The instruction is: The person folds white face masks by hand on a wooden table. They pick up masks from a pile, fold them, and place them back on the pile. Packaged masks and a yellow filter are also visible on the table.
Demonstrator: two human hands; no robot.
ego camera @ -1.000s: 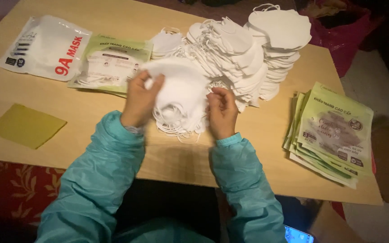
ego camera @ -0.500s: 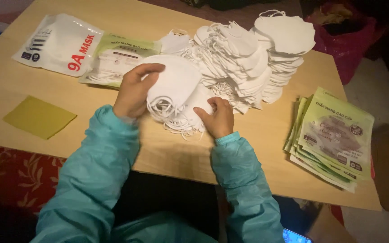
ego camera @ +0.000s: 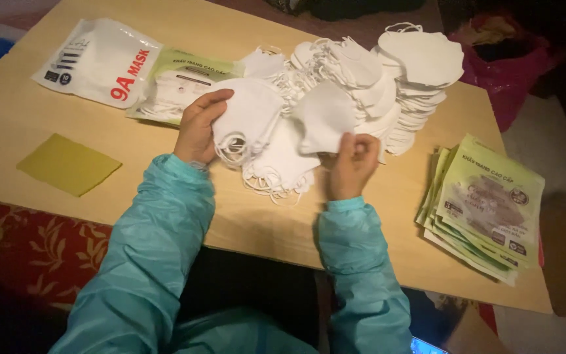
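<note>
My left hand point(ego camera: 199, 126) grips a small stack of white face masks point(ego camera: 250, 113), their ear loops hanging below my fingers. In my right hand point(ego camera: 350, 164) a single white mask point(ego camera: 324, 117) is lifted up by its lower edge. Between my hands a few more white masks point(ego camera: 282, 165) lie on the wooden table point(ego camera: 263, 216). Behind them spreads a large heap of white masks point(ego camera: 375, 78). Both my sleeves are teal.
A white mask package point(ego camera: 99, 62) and a green-and-clear mask pouch point(ego camera: 178, 85) lie at the back left. A yellow paper square point(ego camera: 68, 164) sits at the left. A stack of green pouches point(ego camera: 486, 206) rests near the table's right edge. A pink bag point(ego camera: 509, 65) is beyond.
My right hand has lifted one mask off the pile it was pressing on. My left hand has kept its grip on the stack of masks.
</note>
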